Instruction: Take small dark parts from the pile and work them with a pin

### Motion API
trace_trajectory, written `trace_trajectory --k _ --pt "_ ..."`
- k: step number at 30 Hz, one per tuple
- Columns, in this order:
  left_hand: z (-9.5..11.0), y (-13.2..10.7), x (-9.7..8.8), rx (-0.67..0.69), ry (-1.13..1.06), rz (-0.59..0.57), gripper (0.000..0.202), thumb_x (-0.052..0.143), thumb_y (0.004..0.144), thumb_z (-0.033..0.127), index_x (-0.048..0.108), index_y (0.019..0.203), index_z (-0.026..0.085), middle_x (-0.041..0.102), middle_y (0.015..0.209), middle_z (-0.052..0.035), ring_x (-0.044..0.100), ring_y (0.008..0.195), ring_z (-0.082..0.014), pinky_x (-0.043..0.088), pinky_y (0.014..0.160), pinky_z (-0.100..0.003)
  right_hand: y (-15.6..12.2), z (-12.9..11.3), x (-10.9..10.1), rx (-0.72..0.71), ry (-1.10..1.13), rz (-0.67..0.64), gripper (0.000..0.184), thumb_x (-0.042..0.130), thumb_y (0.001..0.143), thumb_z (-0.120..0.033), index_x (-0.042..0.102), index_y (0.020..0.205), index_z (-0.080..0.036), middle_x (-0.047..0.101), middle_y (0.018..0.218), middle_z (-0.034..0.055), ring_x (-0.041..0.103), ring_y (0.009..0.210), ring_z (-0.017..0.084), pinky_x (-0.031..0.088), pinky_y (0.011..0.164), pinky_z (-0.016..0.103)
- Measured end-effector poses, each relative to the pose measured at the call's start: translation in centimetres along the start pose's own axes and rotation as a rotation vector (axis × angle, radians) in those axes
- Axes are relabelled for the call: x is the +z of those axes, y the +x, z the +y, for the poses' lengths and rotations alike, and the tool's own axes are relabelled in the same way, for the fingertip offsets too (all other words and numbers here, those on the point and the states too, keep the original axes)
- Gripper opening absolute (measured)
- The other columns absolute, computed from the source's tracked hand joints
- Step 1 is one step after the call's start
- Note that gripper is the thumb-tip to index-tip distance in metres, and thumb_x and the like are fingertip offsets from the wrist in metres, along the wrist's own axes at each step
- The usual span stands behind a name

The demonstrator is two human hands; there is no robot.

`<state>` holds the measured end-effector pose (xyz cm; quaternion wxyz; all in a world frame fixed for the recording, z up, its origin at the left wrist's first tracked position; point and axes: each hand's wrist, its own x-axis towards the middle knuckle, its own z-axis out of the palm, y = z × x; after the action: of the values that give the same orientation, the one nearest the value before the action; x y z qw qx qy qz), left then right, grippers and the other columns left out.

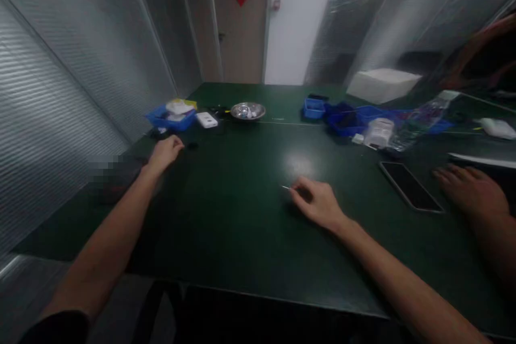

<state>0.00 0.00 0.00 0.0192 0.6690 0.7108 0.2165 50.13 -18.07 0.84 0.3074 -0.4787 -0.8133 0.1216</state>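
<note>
My right hand [318, 201] is low over the middle of the table, its thumb and forefinger pinched on a thin, pale, needle-like piece [285, 187] that points left. Too little of this piece shows to tell its kind. Out to the left, my left hand [162, 153] has its fingertips pressed together; whatever they hold, if anything, is hidden. Just in front of it stands a blue basket [186, 122] with white and yellow packets inside. A small dark spot or object [192, 146] lies on the green table [226, 215] right of my left fingertips.
A shiny metal bowl [248, 112] holds small pale bits, with a white device [207, 120] to its left. At right are a phone [411, 187], a clear bottle [419, 122], blue trays [342, 129] and a white box [382, 85]. Another person's hand [473, 188] rests at the right.
</note>
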Motion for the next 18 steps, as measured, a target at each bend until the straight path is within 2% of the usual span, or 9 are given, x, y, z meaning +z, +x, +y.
trace_trajectory --k 5,7,11,15,18 --pt "0.5 0.2 -0.3 -0.04 -0.161 0.047 0.015 0.073 0.084 0.032 0.075 0.093 0.019 0.076 0.091 -0.0061 0.069 0.08 -0.0215 0.051 0.074 -0.029 0.0 0.0 0.2 -0.008 -0.001 0.004 0.016 0.059 0.097 -0.034 0.063 0.089 -0.021 0.066 0.075 -0.0008 0.057 0.06 0.013 0.039 0.059 0.026" --pt "0.7 0.2 -0.2 -0.068 -0.253 0.039 0.02 0.076 0.082 0.031 0.076 0.098 0.018 0.076 0.09 -0.0063 0.069 0.076 -0.0203 0.053 0.072 -0.029 0.0 0.0 0.2 -0.008 0.005 -0.005 0.016 0.059 0.097 -0.034 0.064 0.09 -0.021 0.066 0.076 -0.0008 0.057 0.06 0.013 0.039 0.059 0.026" --pt "1.3 0.2 0.4 -0.026 -0.309 0.081 0.025 0.075 0.083 0.025 0.077 0.107 0.016 0.077 0.095 -0.0089 0.071 0.085 -0.0218 0.055 0.083 -0.032 0.0 -0.1 0.0 -0.014 0.017 -0.014 0.017 0.058 0.098 -0.035 0.064 0.091 -0.021 0.066 0.075 -0.0006 0.057 0.059 0.013 0.039 0.058 0.026" --pt "2.1 0.0 1.2 0.065 -0.24 0.135 0.022 0.073 0.086 0.028 0.079 0.105 0.017 0.076 0.105 -0.0104 0.07 0.096 -0.0249 0.053 0.092 -0.035 -0.1 -0.3 -0.1 -0.011 0.015 -0.019 0.017 0.058 0.098 -0.035 0.064 0.092 -0.021 0.067 0.076 0.0 0.057 0.06 0.013 0.039 0.058 0.026" --pt "2.4 0.0 1.8 0.105 -0.207 0.121 0.021 0.072 0.087 0.029 0.08 0.103 0.019 0.076 0.109 -0.0096 0.069 0.101 -0.0264 0.052 0.096 -0.037 0.0 -0.3 -0.1 -0.001 0.011 -0.025 0.017 0.058 0.098 -0.035 0.064 0.091 -0.021 0.067 0.076 -0.0003 0.057 0.059 0.013 0.039 0.058 0.026"
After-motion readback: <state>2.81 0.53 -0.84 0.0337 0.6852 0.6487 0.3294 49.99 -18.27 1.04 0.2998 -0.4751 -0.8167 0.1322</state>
